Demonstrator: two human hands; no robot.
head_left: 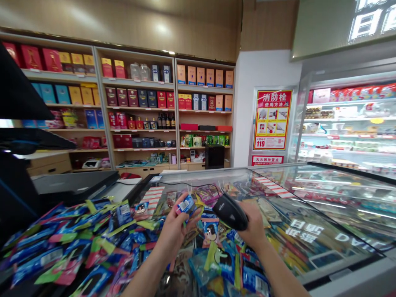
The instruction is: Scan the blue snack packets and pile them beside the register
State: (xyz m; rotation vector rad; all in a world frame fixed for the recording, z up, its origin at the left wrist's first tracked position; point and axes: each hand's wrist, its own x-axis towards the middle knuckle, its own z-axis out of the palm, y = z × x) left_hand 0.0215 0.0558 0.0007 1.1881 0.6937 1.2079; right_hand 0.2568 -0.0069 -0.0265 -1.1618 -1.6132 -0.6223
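Note:
In the head view my left hand [181,218] is closed on a small blue snack packet [185,203], a white label on it facing up. My right hand [254,225] grips a black barcode scanner [230,210], its head pointing left toward the packet. A thin cable [173,183] runs from the scanner to the left across the glass. Beneath both hands lie loose packets in blue, pink and green, one with a dark cartoon figure [210,232]. A large heap of similar packets [71,243] spreads to the left of my left hand.
The packets lie on a glass-topped freezer [297,222] with goods under the glass. A dark monitor [18,173] and a black counter unit [74,183] stand at the left. Behind are shelves of boxes [139,107], a red fire-hydrant poster [272,119] and a lit cooler [352,123].

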